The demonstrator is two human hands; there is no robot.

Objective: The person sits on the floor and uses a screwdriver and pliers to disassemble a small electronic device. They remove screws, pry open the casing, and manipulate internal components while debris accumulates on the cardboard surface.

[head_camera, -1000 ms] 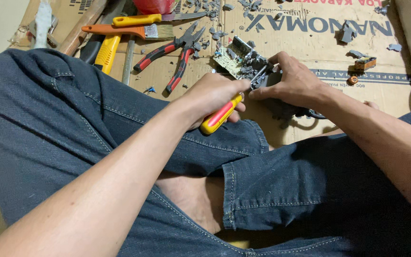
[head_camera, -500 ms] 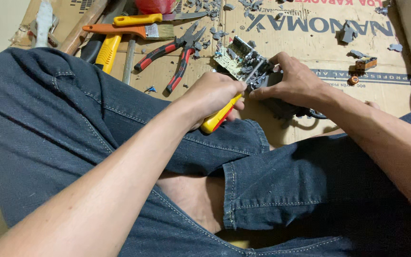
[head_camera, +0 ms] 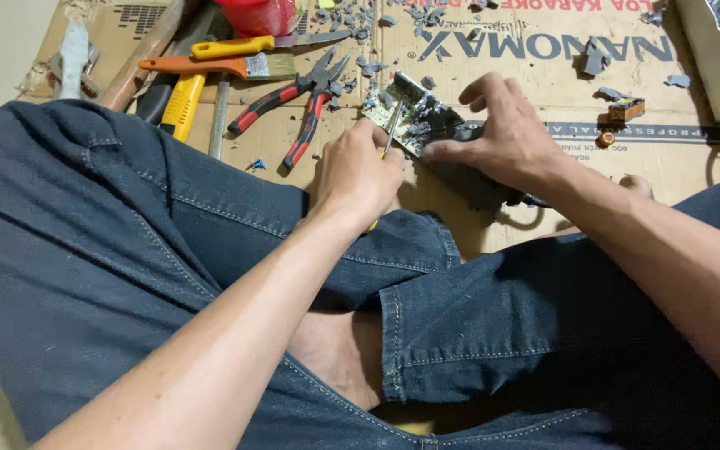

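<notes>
Cardboard (head_camera: 493, 75), flattened and printed, covers the floor in front of a person who sits cross-legged in dark jeans. The left hand (head_camera: 360, 171) is closed around a screwdriver (head_camera: 391, 129), whose metal shaft rises from the fist and points into a small green circuit board (head_camera: 406, 112); the handle is almost wholly hidden inside the fist. The right hand (head_camera: 502, 133) lies palm down with its fingers spread and pressing on the board and on the dark casing (head_camera: 481, 187) under it, pinning both against the cardboard just beyond the person's knee. The board sits between the two hands, tilted a little, with grey broken bits scattered around it.

Further left on the cardboard lie red-and-black pliers (head_camera: 293, 108), near the board but apart from it. Beyond them sit an orange-handled paintbrush (head_camera: 210, 65), a yellow-handled tool (head_camera: 183, 104) and a yellow-handled knife (head_camera: 260, 43). A red container (head_camera: 260, 15) stands at the top edge. A small orange-brown part (head_camera: 627, 108) lies to the right, well clear of the hands
</notes>
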